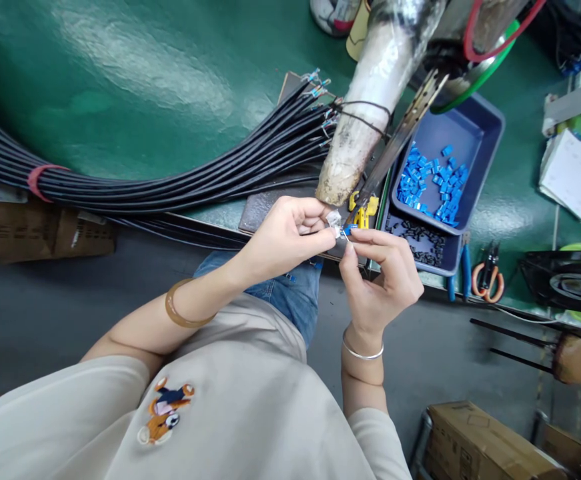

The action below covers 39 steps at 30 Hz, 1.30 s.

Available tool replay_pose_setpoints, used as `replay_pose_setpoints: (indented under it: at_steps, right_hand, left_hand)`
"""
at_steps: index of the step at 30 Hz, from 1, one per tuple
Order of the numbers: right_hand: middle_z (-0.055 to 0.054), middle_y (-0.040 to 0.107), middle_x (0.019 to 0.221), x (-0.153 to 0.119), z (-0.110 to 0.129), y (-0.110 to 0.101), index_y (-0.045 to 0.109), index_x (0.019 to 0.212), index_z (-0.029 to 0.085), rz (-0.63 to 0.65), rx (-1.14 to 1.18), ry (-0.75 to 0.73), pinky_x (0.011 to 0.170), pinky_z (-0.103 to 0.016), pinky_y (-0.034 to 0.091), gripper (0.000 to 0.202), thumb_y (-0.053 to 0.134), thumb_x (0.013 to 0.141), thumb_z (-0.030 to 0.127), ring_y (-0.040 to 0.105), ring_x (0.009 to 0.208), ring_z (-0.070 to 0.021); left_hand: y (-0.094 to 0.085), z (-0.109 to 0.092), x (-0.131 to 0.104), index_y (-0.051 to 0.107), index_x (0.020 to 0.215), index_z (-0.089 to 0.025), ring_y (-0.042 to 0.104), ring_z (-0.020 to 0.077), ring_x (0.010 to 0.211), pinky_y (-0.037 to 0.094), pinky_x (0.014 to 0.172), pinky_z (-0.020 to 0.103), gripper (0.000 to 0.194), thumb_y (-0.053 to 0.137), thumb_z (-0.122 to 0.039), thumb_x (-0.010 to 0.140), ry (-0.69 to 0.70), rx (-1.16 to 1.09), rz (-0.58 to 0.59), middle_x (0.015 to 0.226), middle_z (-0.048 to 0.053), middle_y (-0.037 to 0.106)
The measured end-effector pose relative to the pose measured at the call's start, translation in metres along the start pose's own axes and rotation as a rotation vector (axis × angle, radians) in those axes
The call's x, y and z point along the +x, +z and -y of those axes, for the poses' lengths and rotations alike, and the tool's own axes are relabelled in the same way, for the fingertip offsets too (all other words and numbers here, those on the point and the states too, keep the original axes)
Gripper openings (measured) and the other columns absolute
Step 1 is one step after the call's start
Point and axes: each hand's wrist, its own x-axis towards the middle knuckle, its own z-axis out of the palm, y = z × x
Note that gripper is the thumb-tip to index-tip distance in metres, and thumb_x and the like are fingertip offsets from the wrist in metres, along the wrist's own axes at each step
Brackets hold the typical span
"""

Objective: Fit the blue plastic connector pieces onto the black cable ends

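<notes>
My left hand [295, 230] is closed in a pinch on a small whitish, partly clear piece [334, 219], whose kind I cannot make out. My right hand [383, 267] has thumb and forefinger closed on a thin white wire [346, 237]. Between the fingertips sits a small blue connector [350, 229], close to the tip of a long metal strip [395, 140]. Just behind it are yellow clips [363, 212]. Both hands meet at the bench's front edge, below the mouth of a pale wrapped duct [355, 133]. Fingers hide part of the small pieces.
A bundle of black cables [180, 190], tied with a red band [40, 181], lies across the green bench [145, 80]. Right of the hands stand a tray [487, 143] of blue pieces and a lower tray of black pieces [420, 240]. Pliers [465, 267] and orange-handled cutters [487, 275] lie beside them.
</notes>
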Motion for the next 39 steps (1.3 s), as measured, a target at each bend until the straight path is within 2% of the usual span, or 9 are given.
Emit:
replay_pose_setpoints:
  at_steps: [5,11,18,32,39]
  right_hand:
    - [0.000,0.073,0.092,0.0002,0.0011,-0.0014,0.061,0.082,0.022,0.016,-0.033,-0.035,0.077,-0.029,0.060,0.018,0.068,0.078,0.006,0.071,0.084,-0.0140]
    - [0.000,0.074,0.090,-0.0028,0.0005,-0.0013,0.056,0.083,0.022,0.043,-0.112,-0.109,0.073,-0.025,0.058,0.021,0.067,0.077,0.006,0.071,0.081,-0.0128]
    - [0.001,0.073,0.088,-0.0012,0.0016,-0.0027,0.059,0.081,0.022,0.032,-0.041,-0.024,0.074,-0.026,0.058,0.017,0.069,0.079,0.008,0.070,0.081,-0.0124]
    - [0.001,0.072,0.091,0.0043,0.0032,-0.0027,0.062,0.081,0.022,0.026,-0.020,-0.001,0.079,-0.028,0.058,0.019,0.070,0.076,0.005,0.069,0.084,-0.0130]
    - [0.001,0.073,0.090,0.0004,0.0013,-0.0030,0.057,0.080,0.022,0.074,-0.062,-0.036,0.074,-0.025,0.057,0.017,0.066,0.079,0.008,0.070,0.082,-0.0117]
  left_hand:
    - [-0.0009,-0.0008,-0.0003,0.057,0.066,-0.014,0.033,0.0036,0.049,0.025,0.046,0.018,0.009,0.060,-0.012,0.074,0.016,0.055,-0.012,0.055,-0.005,0.041]
    - [-0.0031,0.0004,-0.0004,0.058,0.066,-0.013,0.031,0.0024,0.048,0.023,0.045,0.017,0.009,0.059,-0.010,0.074,-0.008,0.089,0.038,0.054,-0.006,0.040]
    - [-0.0016,0.0000,-0.0031,0.059,0.067,-0.013,0.031,0.0029,0.048,0.024,0.045,0.017,0.010,0.060,-0.015,0.077,0.007,0.062,0.047,0.055,-0.005,0.041]
    - [0.0002,-0.0024,0.0002,0.056,0.065,-0.015,0.034,0.0053,0.053,0.027,0.049,0.020,0.011,0.060,-0.013,0.074,-0.002,0.053,-0.013,0.059,-0.003,0.041]
    - [-0.0035,-0.0007,0.0018,0.054,0.062,-0.014,0.028,0.0036,0.049,0.020,0.045,0.019,0.012,0.060,-0.012,0.073,-0.054,0.067,0.028,0.054,-0.005,0.035]
